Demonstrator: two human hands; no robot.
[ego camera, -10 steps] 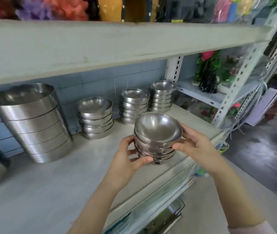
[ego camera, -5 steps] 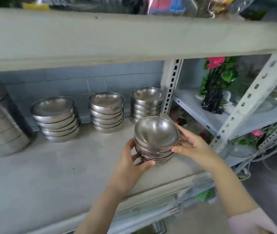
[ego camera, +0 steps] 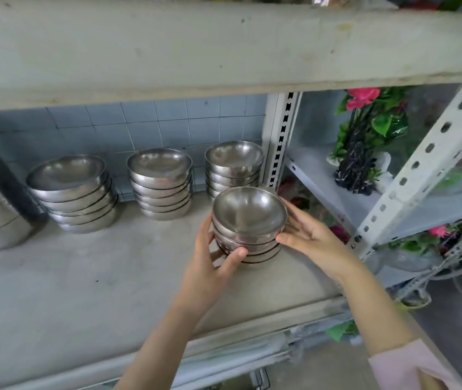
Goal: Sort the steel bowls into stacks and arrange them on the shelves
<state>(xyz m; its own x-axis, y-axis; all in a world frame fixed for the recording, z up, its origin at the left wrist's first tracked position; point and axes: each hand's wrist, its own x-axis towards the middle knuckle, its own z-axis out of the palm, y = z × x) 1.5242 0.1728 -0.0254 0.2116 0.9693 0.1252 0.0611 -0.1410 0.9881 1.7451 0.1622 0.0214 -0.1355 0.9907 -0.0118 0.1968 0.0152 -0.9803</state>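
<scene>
Both hands clasped the stack of small steel bowls (ego camera: 248,223) near the right end of the grey shelf (ego camera: 83,291). The left hand (ego camera: 210,266) curled round its 8 o'clock side and the right hand (ego camera: 308,237) cupped it at 3 o'clock. I couldn't tell whether its base touched the shelf. Just behind, at 12 o'clock, stood another small-bowl stack (ego camera: 234,167), with two wider bowl stacks (ego camera: 161,187) off toward 10 o'clock.

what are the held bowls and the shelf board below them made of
The held bowl stack: polished metal, likely stainless steel; bright grey sheen with reflections. The shelf board: matte pale grey, scuffed and speckled; perhaps painted wood or composite, the look leaves it open.
</scene>
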